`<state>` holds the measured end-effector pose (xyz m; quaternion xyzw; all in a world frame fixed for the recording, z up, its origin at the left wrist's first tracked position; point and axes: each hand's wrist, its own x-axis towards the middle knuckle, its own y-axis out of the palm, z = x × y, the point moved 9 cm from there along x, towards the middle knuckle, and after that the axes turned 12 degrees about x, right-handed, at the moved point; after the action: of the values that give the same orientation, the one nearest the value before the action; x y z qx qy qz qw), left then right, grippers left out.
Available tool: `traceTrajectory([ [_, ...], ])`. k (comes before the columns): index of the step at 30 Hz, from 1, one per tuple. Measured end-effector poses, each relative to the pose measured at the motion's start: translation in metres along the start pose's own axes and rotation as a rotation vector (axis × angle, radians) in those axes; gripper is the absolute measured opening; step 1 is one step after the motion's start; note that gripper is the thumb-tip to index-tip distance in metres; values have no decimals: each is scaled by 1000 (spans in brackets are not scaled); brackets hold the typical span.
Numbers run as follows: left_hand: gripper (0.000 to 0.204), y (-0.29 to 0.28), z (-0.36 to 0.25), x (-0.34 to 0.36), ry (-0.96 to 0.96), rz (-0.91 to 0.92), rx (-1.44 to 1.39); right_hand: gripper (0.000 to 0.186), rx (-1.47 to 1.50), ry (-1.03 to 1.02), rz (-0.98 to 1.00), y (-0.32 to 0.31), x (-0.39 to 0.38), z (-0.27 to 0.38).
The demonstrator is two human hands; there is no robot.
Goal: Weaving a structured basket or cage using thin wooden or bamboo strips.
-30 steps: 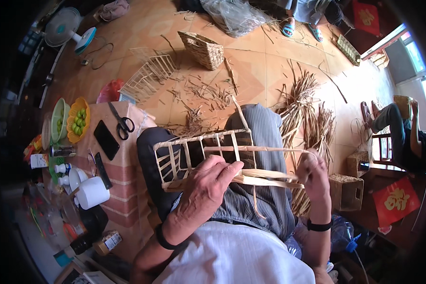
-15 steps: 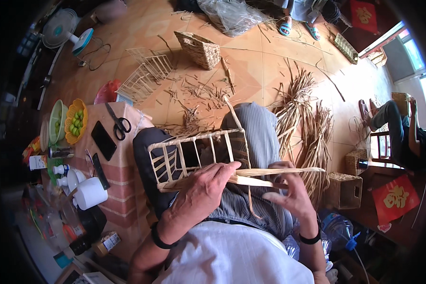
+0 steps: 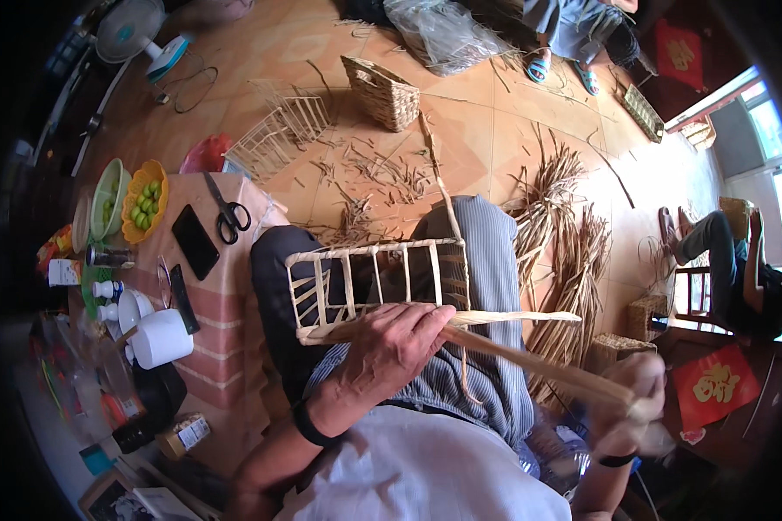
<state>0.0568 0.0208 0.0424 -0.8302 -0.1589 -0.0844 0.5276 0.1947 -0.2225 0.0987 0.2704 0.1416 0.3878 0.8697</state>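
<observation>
An open basket frame (image 3: pixel 348 276), bound in pale woven strips, rests across my lap. My left hand (image 3: pixel 398 340) is closed over its near right edge, pressing the bindings there. From under those fingers a long tan plant strip (image 3: pixel 539 365) runs down to the right, stretched fairly straight. My right hand (image 3: pixel 636 401), smeared by motion, is closed on the strip's far end, well away from the frame. A shorter pale strip (image 3: pixel 521 317) sticks out rightward beside my left fingers. One thin strip hangs below the corner, and another rises from the frame's far right corner.
Bundles of dried stalks (image 3: pixel 573 260) lie on the floor to the right. A finished woven basket (image 3: pixel 384 94) and a bare wire frame (image 3: pixel 278 135) stand ahead amid scraps. On the left table are scissors (image 3: pixel 228 213), a black phone (image 3: pixel 195 243) and fruit bowls. Other people sit right and far.
My right hand has swung out to the right and down, drawing the strip away from the frame. My left hand keeps its hold at the frame's edge. The view has shifted slightly.
</observation>
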Motion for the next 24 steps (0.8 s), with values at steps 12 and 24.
traceTrajectory([
  [12,31,8,3,3,-44,43,17,23,-23,153,-134,31,95,-112],
  [24,59,20,-29,-7,170,274,748,19,-851,52,380,85,156,-118],
])
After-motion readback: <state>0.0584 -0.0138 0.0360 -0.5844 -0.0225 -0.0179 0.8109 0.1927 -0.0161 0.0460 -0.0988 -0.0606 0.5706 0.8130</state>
